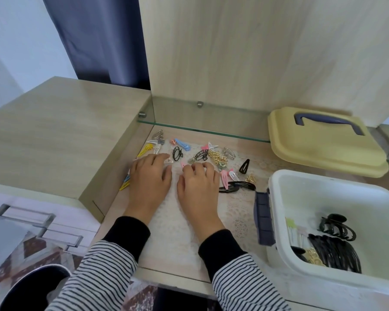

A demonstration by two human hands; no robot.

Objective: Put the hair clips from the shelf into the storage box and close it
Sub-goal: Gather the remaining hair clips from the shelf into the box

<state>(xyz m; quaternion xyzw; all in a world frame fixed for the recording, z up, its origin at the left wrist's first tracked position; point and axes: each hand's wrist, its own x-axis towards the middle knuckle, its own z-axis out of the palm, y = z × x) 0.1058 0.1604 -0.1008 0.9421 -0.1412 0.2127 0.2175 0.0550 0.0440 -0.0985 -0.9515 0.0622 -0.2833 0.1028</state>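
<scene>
Clips [213,154] lie scattered on the shelf [177,243], left of the box [279,182]. The box stands open, with more clips in it. Its lid [323,149] rests on a glass shelf [211,131] behind the box. Left hand [151,176], farther from the box, lies flat, fingers [157,159] straight and released. Right hand [199,182], nearer the box, bends its fingers [208,168] down onto the clips; I cannot tell whether they pinch one.

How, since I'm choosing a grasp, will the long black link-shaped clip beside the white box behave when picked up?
The black link-shaped clip looks like glossy hard plastic, so probably stiff and slippery. Its open, thin links suggest it is light. Lying flat on the lace mat, it should not roll.
</scene>
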